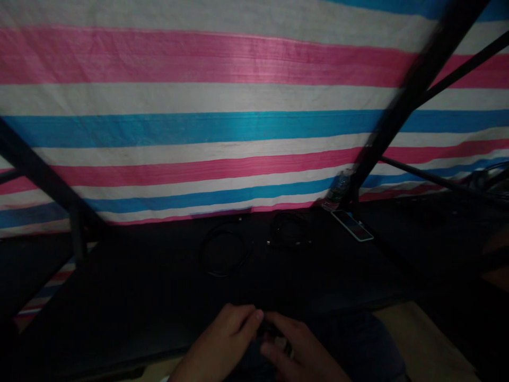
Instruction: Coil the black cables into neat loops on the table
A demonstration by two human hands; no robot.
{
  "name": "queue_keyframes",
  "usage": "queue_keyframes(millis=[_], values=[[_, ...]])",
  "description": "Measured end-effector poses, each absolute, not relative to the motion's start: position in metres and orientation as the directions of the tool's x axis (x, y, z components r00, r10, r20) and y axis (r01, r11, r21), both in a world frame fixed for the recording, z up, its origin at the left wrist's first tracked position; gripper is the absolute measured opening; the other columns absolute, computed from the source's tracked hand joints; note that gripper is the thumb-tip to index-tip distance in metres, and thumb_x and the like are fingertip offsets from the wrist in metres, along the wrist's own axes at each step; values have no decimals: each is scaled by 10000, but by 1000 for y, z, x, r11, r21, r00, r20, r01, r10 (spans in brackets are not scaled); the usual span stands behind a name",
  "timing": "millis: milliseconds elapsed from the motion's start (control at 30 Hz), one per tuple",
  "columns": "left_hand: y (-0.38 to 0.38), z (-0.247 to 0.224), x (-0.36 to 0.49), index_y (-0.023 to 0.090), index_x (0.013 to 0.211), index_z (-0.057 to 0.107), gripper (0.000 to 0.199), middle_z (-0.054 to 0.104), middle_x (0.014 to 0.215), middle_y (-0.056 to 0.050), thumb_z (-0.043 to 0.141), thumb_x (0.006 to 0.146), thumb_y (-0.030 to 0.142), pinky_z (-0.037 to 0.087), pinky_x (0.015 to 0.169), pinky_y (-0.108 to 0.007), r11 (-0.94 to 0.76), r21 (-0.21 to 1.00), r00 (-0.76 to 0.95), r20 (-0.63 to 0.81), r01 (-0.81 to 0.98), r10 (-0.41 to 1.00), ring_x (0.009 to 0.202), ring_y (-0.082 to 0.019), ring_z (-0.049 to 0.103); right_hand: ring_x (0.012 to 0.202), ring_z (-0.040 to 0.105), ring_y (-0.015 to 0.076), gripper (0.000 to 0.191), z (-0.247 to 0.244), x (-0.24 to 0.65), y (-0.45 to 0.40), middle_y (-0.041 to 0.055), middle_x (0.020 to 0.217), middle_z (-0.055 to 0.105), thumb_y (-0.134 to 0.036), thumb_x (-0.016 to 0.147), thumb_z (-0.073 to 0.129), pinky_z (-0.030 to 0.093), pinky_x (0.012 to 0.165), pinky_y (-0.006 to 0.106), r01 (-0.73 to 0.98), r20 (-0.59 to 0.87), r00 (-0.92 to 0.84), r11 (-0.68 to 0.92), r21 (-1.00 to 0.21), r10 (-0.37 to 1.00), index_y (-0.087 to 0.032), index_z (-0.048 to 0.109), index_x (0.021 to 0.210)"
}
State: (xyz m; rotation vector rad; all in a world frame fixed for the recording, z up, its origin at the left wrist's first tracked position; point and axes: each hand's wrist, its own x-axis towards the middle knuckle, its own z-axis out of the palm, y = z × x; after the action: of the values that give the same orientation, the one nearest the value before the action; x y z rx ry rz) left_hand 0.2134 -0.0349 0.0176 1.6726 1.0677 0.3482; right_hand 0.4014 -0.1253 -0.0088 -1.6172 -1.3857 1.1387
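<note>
My left hand (pixel 225 337) and my right hand (pixel 296 347) meet at the bottom centre, at the near edge of a dark table (pixel 151 297). Their fingertips pinch a small dark object (pixel 267 329) between them; it is too dim to tell what it is. Farther out on the table lie two coiled black cables, one (pixel 222 252) in the middle and another (pixel 289 229) to its right.
A striped pink, white and blue tarp (pixel 207 106) hangs behind the table. Dark metal bars cross at the left (pixel 40 175) and right (pixel 413 90). A plastic bottle (pixel 339 188) and a phone (pixel 353 225) sit at the back right.
</note>
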Motion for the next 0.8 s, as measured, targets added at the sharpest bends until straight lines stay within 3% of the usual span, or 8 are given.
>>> queue_keyframes(millis=[100,200,333,467,533,633,733,800], values=[[-31,20,219,204,852,648,417,623,728,-11,503,911,590,409,639,-255,-14,927,594,-229,375,771,694,-169,569,941,655,277,423,-20,388,-124,87,988,736,-609,798,650,496,817,349,253,-184,179,-226,-941,966,-265,784,1003],[-20,16,212,195,1011,595,433,608,669,10,522,898,606,398,588,-250,106,975,600,-206,197,773,581,-143,539,706,616,203,514,-15,391,-114,74,789,697,-687,665,742,482,607,283,-93,-230,470,-211,-973,852,-206,753,847],[-18,-14,193,171,984,630,459,614,638,4,649,826,601,420,654,-269,144,976,583,-214,163,784,630,-158,565,427,295,50,530,21,410,-95,-51,549,468,-651,599,824,246,386,182,-513,-339,638,53,-857,691,-178,632,742],[-46,-50,196,165,858,690,437,695,768,-68,637,845,598,443,708,-290,294,949,576,-306,118,758,760,-193,620,427,191,29,458,39,421,-83,-111,522,283,-532,665,844,170,384,163,-645,-387,649,204,-736,654,-166,575,728],[-62,-57,210,167,932,705,466,727,933,-116,588,871,614,470,723,-313,444,895,552,-349,-43,757,867,-229,656,428,159,29,420,37,417,-81,-120,523,249,-495,703,829,141,382,171,-709,-425,612,225,-669,667,-164,573,744],[-75,-46,239,192,1070,662,506,716,1103,-145,684,797,618,510,750,-355,539,748,389,-398,-386,831,1003,-283,670,426,118,38,403,28,399,-83,-123,521,225,-499,755,785,127,373,195,-791,-478,554,252,-557,682,-175,545,739],[-76,-22,264,211,1132,603,637,737,1037,-129,729,715,676,528,765,-380,542,602,290,-469,-586,834,953,-287,698,419,181,52,408,15,375,-90,-114,522,255,-541,783,744,223,381,199,-807,-488,532,240,-539,692,-196,530,746],[-73,-6,274,209,1101,592,685,741,883,-93,715,678,734,535,696,-368,531,569,280,-472,-627,836,810,-265,709,449,324,77,410,3,361,-96,-92,542,337,-572,789,721,369,446,223,-750,-434,573,230,-620,695,-211,531,751]])
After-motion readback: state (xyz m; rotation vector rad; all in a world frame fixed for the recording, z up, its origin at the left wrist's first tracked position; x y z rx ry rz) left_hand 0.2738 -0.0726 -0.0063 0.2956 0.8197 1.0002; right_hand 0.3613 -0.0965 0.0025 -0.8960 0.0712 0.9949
